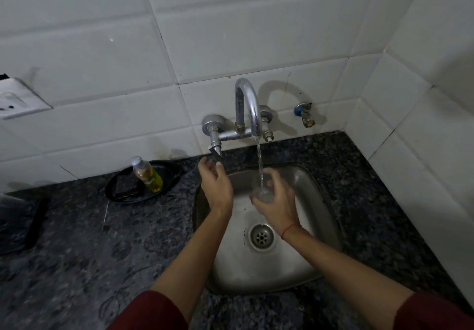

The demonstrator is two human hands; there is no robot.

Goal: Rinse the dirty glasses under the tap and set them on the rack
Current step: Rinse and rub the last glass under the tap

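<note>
Over the sink point(256, 268), the right hand point(278, 205) holds a glass point(261, 195) catching water point(260, 163).

The tap point(250, 104) is shiny metal, a bit dull in spots. The sink point(256, 268) is smooth grey metal, not very shiny. The surface point(128, 240) is dark speckled stone. The tiles point(230, 22) are white and smooth. The glass point(261, 195) is clear. The bottle point(147, 174) looks like plastic. The sleeves point(154, 314) are red cloth.
</note>
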